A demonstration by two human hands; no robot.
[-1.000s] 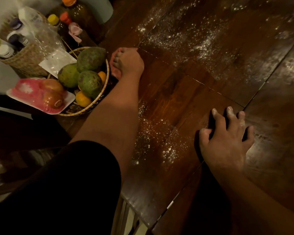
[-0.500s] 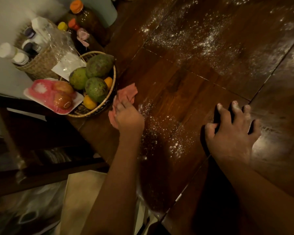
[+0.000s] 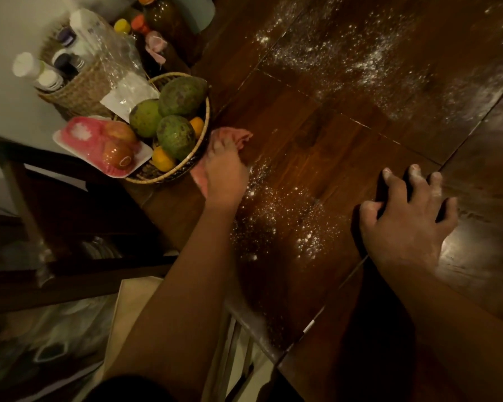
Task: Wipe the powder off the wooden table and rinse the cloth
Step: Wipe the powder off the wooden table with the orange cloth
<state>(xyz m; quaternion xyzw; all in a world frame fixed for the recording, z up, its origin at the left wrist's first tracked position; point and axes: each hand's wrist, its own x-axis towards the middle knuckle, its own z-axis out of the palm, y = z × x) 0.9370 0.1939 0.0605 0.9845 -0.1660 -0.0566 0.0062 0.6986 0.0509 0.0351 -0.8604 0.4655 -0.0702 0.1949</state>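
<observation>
Head view: left hand grips cloth beside basket; right hand splayed on table.

Left arm extended forward, left hand palm down, fingers curled over the cloth; right hand arched, fingers spread and slightly bent, fingertips pressing down, knuckles dusted white

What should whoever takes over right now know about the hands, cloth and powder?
Left hand holds the pink cloth on the wooden table, beside the fruit basket.
Right hand rests spread on the table, holding nothing.
Done: the middle strip looks mostly clear.
Left: near powder patch, far powder patch, then rinsing the cloth.
</observation>
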